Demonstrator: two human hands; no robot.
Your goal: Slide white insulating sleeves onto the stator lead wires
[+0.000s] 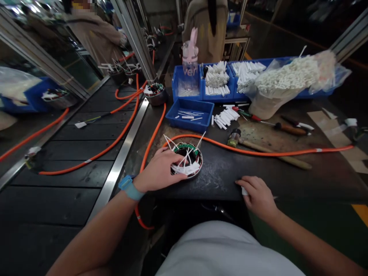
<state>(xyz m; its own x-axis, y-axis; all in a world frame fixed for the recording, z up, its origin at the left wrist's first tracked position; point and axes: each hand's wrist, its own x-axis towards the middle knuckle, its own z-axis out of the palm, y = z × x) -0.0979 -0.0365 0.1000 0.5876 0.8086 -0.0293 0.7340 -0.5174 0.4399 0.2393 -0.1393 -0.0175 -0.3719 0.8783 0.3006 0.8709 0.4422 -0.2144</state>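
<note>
My left hand [161, 170], with a light blue band at the wrist, grips the near left rim of a round motor stator [197, 171]. Inside its ring I see a green circuit board [184, 146], and white cable ties [188, 155] stick up from it. White sleeving covers part of the near side; my fingers hide the left part. To the right, by the bench's front edge, my right hand [260, 197] is closed on a small white piece [244, 191], mostly hidden by the fingers, so its kind is unclear.
An orange cable [247, 152] crosses behind the stator. Beyond it are a blue tray [188, 122], white tubes [225, 117], a hammer [273, 153], screwdrivers [290, 129] and a bagged tub [264, 103]. A conveyor [86, 153] with further stators runs at left. People stand behind.
</note>
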